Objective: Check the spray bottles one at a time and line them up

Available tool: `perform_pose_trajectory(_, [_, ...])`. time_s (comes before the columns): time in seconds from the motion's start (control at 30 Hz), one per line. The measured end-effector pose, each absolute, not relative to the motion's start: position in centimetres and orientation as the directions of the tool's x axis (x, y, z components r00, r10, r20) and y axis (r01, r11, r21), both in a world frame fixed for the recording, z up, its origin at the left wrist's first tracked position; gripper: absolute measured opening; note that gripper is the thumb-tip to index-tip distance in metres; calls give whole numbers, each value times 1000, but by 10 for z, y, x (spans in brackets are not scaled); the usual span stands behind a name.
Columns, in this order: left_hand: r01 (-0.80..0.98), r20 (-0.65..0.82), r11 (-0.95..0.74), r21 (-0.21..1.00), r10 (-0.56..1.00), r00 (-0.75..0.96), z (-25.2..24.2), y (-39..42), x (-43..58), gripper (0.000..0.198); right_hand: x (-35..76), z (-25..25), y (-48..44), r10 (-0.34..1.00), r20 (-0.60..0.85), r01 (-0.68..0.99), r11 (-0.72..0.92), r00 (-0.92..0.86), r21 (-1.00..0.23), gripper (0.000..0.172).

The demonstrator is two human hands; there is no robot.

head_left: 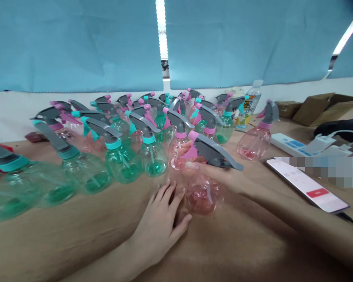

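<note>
Nearest, the left hand (160,219) lies low over the bench (106,243), palm down, fingers spread wide and gripping nothing; whether its fingertips touch the bottle beside them cannot be told. Just right of it, near the middle of the bench's front part, stands the pink spray bottle (205,199), roughly upright. Body: clear, pink-tinted plastic, rounded and bulging, the tint deepest toward the base; a thin pale tube shows inside. Head: dark grey, with a long lighter-grey lever sloping down to the right; nozzle and trigger both pink, nozzle pointing left. Collar hidden by the right hand (213,170), which curls around the neck below the head, its grip narrow. To the right, a phone (307,184) with a lit screen lies face up. Leftward, green spray bottles (123,164) with turquoise collars form a front row. Beyond, more pink and green units crowd together; one pink-collared bottle (254,141) stands apart at right, near a white power strip (291,145). Farther back: a labelled drink bottle (252,100), a cardboard box (323,107), then blue sheeting (76,43).
</note>
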State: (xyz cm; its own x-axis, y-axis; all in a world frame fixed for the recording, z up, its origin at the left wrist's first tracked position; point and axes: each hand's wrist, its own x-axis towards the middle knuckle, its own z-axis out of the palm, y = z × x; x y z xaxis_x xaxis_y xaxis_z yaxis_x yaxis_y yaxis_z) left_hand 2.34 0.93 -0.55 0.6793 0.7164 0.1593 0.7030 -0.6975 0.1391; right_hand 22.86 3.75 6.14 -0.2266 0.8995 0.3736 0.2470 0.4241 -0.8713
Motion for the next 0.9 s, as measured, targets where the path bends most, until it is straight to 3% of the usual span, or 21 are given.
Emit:
perform_pose_trajectory(0.17, [704, 156, -699, 127, 715, 682, -6, 9, 23, 49, 227, 57, 37, 925, 318, 185, 356, -208, -916, 27])
perform_pose_trajectory(0.73, [696, 168, -701, 153, 713, 681, -5, 8, 24, 47, 223, 80, 30, 921, 357, 274, 387, -156, -880, 15])
perform_pose_trajectory(0.9, [699, 159, -695, 166, 719, 677, -3, 7, 24, 46, 224, 75, 31, 903, 384, 182, 417, -192, -890, 13])
